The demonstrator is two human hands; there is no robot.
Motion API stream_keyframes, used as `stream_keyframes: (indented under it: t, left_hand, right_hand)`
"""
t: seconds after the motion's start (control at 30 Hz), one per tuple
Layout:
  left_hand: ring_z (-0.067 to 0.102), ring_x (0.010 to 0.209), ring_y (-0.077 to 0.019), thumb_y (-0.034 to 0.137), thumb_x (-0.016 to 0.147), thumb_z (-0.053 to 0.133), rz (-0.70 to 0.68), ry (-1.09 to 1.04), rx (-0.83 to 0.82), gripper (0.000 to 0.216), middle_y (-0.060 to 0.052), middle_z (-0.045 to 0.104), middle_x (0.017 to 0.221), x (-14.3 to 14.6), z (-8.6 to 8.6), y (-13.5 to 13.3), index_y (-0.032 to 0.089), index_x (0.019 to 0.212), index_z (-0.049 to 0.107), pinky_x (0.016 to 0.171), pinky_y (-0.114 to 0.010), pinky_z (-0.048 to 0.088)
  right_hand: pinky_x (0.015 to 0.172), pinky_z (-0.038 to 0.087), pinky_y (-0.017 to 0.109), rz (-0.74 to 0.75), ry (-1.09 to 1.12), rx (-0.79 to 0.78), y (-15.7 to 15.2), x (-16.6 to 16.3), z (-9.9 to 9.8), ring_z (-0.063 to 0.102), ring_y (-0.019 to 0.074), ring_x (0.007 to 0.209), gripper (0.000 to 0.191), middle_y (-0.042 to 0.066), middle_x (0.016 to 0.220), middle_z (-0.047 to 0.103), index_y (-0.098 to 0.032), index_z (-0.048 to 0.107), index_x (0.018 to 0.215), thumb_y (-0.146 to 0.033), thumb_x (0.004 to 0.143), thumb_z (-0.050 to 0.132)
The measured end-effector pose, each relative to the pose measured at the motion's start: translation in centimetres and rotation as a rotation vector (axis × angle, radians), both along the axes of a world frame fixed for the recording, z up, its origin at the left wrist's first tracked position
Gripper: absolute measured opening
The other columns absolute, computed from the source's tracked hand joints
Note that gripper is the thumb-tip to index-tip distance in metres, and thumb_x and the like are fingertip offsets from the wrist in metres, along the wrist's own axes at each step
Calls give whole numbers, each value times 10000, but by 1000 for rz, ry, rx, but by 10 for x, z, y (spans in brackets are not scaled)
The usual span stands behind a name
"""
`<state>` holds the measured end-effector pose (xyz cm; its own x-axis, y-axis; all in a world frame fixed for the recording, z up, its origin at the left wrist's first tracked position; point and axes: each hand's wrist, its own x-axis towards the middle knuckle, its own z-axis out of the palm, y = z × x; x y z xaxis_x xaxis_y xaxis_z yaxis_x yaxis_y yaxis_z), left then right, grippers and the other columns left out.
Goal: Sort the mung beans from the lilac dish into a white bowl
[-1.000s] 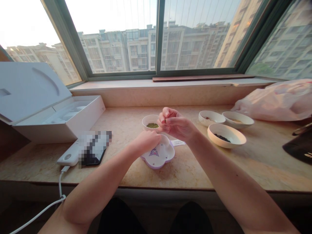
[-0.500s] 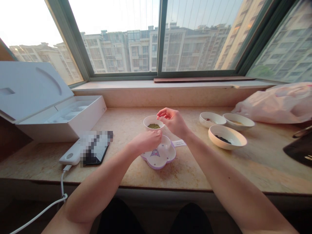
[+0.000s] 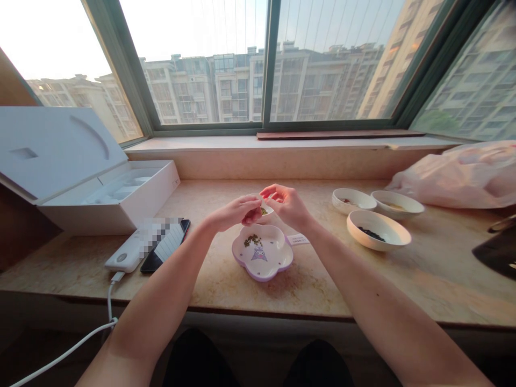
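Note:
My left hand [image 3: 237, 210] hovers at the near left side of a small white bowl [image 3: 266, 210] of green beans, its fingers loosely apart with nothing visible in them. My right hand [image 3: 287, 204] is over the bowl's right side, fingers bent and tips together; what they pinch, if anything, cannot be made out. Both hands hide much of the bowl. Just in front of it sits a flower-shaped plate [image 3: 278, 258] with a purple edge and a cartoon figure. A small scatter of green beans [image 3: 252, 241] lies on the plate's upper left part.
To the right stand a bowl of dark pieces [image 3: 395, 236] and two other white bowls [image 3: 353, 200]. A plastic bag [image 3: 463, 177] lies behind them. At left are an open white box [image 3: 149, 188], a power bank [image 3: 123, 259] with a cable, and a phone [image 3: 152, 263]. A label [image 3: 297, 239] lies beside the plate.
My left hand has gone from above the plate up to the bowl, its fingers loosening. Green beans now show on the plate. My right hand stays near the bowl.

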<state>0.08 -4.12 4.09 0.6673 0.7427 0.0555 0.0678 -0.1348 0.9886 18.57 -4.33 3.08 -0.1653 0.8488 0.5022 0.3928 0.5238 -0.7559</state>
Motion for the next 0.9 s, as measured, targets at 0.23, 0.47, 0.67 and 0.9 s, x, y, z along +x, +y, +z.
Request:
stream_keyframes:
  t: [0.23, 0.47, 0.67, 0.9]
  left_hand:
    - [387, 551, -61, 360, 874, 653, -10, -227, -155, 281, 35, 434, 644, 2, 2, -1, 152, 748, 511, 491, -198, 265]
    - [528, 648, -81, 373, 846, 734, 31, -299, -117, 278, -12, 594, 746, 3, 4, -3, 121, 853, 616, 599, -226, 393]
    - [545, 685, -83, 395, 779, 812, 4, -353, -110, 339, -18, 614, 747, 1, 5, -3, 106, 824, 640, 625, -223, 403]
    - [475, 634, -60, 310, 799, 800, -18, -416, -280, 268, 17, 524, 726, 5, 8, -8, 130, 837, 606, 574, -182, 377]
  right_hand:
    - [683, 510, 324, 200, 173, -140, -6, -1, 6, 659, 184, 740, 366, 51, 837, 725, -165, 699, 965, -441, 744, 792]
    - [649, 501, 311, 257, 232, -145, -4, 5, 10, 643, 170, 686, 421, 27, 736, 705, -169, 712, 920, -506, 701, 835]
    - [663, 485, 292, 310, 269, -176, -5, 5, 11, 618, 145, 678, 428, 6, 743, 697, -178, 718, 947, -506, 700, 840]
    - [491, 382, 230, 214, 343, -204, -6, -1, 10, 521, 95, 545, 514, -20, 715, 628, -188, 632, 911, -618, 690, 806]
